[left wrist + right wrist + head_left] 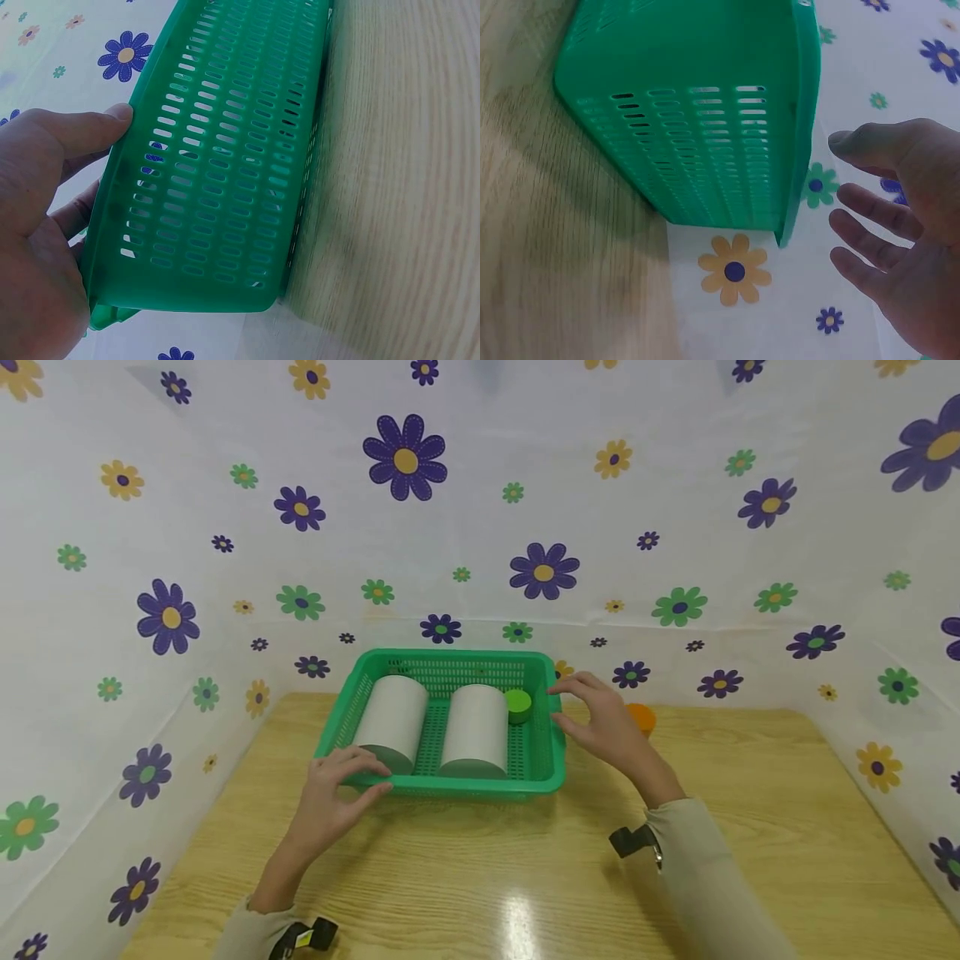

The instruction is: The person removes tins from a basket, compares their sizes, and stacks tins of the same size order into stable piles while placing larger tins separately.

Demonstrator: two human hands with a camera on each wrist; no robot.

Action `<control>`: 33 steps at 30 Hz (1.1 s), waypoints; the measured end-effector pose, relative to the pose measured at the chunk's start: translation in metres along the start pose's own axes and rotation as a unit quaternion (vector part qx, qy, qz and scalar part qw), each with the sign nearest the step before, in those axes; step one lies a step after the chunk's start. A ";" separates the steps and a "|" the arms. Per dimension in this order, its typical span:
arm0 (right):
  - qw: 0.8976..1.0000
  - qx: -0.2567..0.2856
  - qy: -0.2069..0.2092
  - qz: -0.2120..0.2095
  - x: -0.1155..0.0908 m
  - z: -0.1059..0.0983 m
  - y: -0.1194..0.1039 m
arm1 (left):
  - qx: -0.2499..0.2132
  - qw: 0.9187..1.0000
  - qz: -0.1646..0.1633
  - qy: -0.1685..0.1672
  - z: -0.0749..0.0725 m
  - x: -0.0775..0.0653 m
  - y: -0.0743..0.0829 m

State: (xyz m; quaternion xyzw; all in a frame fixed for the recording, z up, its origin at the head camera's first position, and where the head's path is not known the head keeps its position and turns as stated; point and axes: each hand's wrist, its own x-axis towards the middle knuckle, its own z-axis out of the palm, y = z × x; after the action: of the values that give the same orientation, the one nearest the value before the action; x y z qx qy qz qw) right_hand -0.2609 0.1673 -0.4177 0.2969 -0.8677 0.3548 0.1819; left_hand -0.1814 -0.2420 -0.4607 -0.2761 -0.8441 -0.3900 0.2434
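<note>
A green slotted basket [465,787] stands on the wooden table [487,885]. Two white cylinders [392,720] [476,727] lie side by side in it, and a small green disc-shaped piece [517,704] sits at its back right. My left hand [337,785] holds the basket's front left rim, fingers over the top and thumb [105,120] against the outer wall of the basket [225,187]. My right hand [600,722] hovers just beside the right rim with fingers spread. In the right wrist view this right hand [900,225] stays apart from the basket [705,135].
A small orange object [643,717] sits on the table behind my right hand. Flowered cloth walls [480,527] close in the table at the back and on both sides. Bare wood lies between the basket and the near edge.
</note>
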 end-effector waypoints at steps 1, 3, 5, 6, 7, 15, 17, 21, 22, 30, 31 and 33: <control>1.000 -0.008 -0.012 -0.008 0.004 0.001 -0.001 | 0.000 1.000 0.001 0.001 0.000 0.000 0.000; 0.999 -0.031 -0.035 -0.023 0.014 0.004 -0.002 | 0.001 1.000 0.001 0.002 -0.001 0.002 0.000; 0.996 -0.058 -0.062 -0.030 0.023 0.007 -0.004 | 0.000 1.000 0.000 0.002 -0.001 0.003 0.000; 0.994 -0.073 -0.075 -0.031 0.027 0.009 -0.004 | 0.000 1.000 -0.002 0.002 -0.001 0.002 -0.001; 0.992 -0.084 -0.091 -0.030 0.031 0.011 -0.004 | 0.000 1.000 -0.003 0.001 -0.001 0.002 -0.001; 0.972 -0.130 -0.190 -0.044 0.053 0.029 -0.004 | 0.003 1.000 -0.016 -0.012 -0.001 -0.002 -0.004; 0.967 -0.141 -0.206 -0.047 0.057 0.034 -0.003 | 0.003 1.000 -0.022 -0.016 -0.002 -0.002 -0.005; 0.956 -0.165 -0.239 -0.048 0.064 0.042 -0.002 | 0.005 0.999 -0.029 -0.022 -0.002 -0.003 -0.006; 0.953 -0.170 -0.245 -0.048 0.066 0.044 -0.002 | 0.006 0.999 -0.029 -0.023 -0.002 -0.003 -0.006; 0.945 -0.177 -0.270 -0.041 0.072 0.050 -0.004 | 0.007 1.000 -0.021 -0.017 -0.001 -0.002 -0.006; 0.945 -0.177 -0.272 -0.039 0.072 0.051 -0.004 | 0.007 1.000 -0.021 -0.018 -0.001 -0.002 -0.005; 0.945 -0.178 -0.273 -0.031 0.073 0.054 -0.003 | 0.006 1.000 -0.022 -0.019 -0.001 -0.002 -0.005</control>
State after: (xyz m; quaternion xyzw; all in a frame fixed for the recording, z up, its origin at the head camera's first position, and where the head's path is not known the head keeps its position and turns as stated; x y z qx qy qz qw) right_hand -0.3202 0.0986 -0.4141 0.3722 -0.9234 0.0944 -0.0008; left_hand -0.1833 -0.2465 -0.4640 -0.2636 -0.8566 -0.3850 0.2205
